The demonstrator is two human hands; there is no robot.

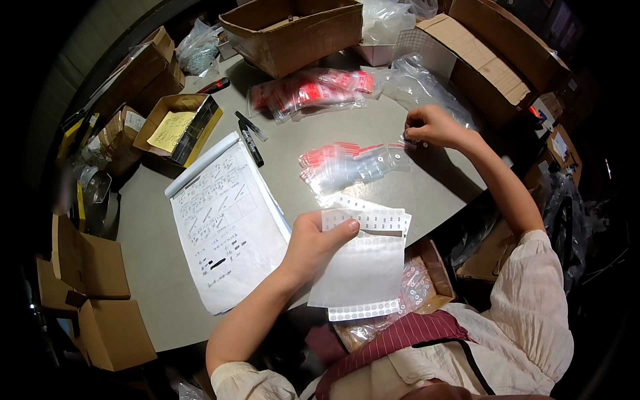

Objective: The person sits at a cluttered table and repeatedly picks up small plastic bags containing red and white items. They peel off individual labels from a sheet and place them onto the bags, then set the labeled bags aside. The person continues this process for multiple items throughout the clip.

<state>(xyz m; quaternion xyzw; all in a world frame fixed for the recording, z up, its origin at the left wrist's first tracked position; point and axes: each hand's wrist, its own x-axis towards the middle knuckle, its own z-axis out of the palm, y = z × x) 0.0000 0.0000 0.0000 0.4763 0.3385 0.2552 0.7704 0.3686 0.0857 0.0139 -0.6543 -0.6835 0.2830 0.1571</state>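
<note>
Our left hand (313, 243) pinches the white label sheets (363, 267), thumb on top. Our right hand (430, 127) closes fingertips on a small clear bag (398, 155).

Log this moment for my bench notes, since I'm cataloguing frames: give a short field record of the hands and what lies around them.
left hand: holds white sticker sheets by the upper edge
right hand: reaches out, pinching something small, too small to tell
between the hands: pile of small clear bags with red strips
beside left hand: printed paper sheet, two black markers
surface: grey table
far edge: open cardboard box
</note>
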